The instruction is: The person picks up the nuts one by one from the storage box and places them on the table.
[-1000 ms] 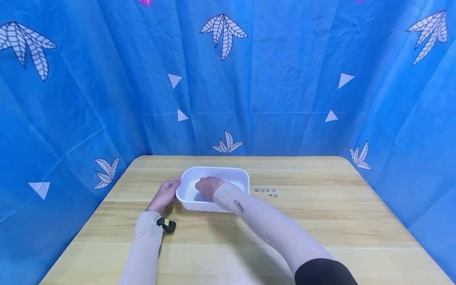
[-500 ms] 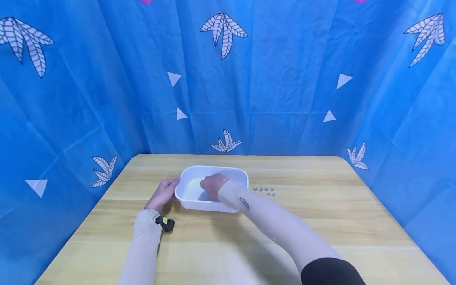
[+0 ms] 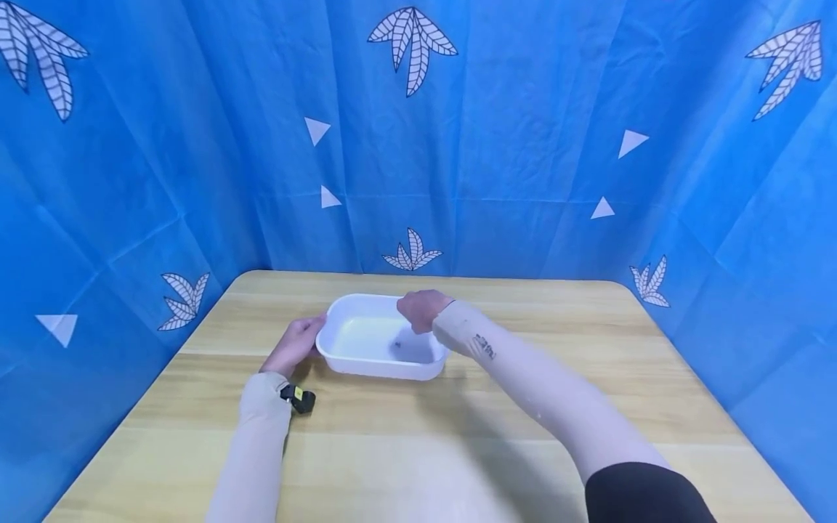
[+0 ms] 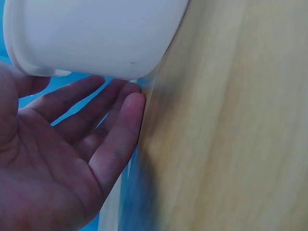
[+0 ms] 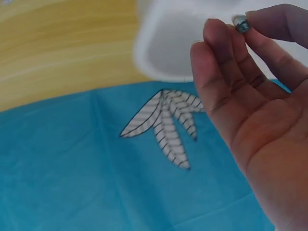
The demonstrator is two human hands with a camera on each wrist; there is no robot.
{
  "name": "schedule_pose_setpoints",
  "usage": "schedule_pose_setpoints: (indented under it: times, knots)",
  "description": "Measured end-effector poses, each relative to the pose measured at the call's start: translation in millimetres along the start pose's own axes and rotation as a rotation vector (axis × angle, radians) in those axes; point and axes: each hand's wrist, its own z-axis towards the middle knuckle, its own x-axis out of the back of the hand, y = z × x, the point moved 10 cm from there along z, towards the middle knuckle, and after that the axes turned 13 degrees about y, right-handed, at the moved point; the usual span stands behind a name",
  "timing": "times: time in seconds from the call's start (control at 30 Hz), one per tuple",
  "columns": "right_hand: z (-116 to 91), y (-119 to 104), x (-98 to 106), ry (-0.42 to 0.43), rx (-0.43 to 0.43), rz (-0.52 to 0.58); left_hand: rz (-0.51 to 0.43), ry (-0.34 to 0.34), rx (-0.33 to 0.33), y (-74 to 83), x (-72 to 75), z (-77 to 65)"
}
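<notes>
One small nut (image 5: pixel 241 24) pinched in right hand (image 3: pixel 418 310) above white tub (image 3: pixel 346 359).

- Tub (image 3: pixel 356 338): white, rectangular with rounded corners, upright on the wooden table; a small dark piece lies inside.
- Nut (image 5: pixel 241 24): small, metallic, pinched between fingertips above the tub.

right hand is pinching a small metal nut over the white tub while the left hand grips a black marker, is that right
Not quite. The right hand does pinch a small metal nut above the white tub, as the right wrist view shows. The left hand holds no marker: in the left wrist view its straight fingers rest against the tub's outer wall.
</notes>
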Motion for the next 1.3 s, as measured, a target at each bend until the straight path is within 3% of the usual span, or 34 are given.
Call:
schedule_pose_setpoints:
  times: [0.8, 1.3]
  knots:
    - [-26.7, 58.5, 24.9, 0.002, -0.096, 0.065, -0.017, 0.002, -0.015, 6.6, 2.2, 1.8]
    - [-43.1, 81.4, 19.0, 0.013, -0.096, 0.114, 0.002, 0.004, -0.003, 3.6, 0.0, -1.9]
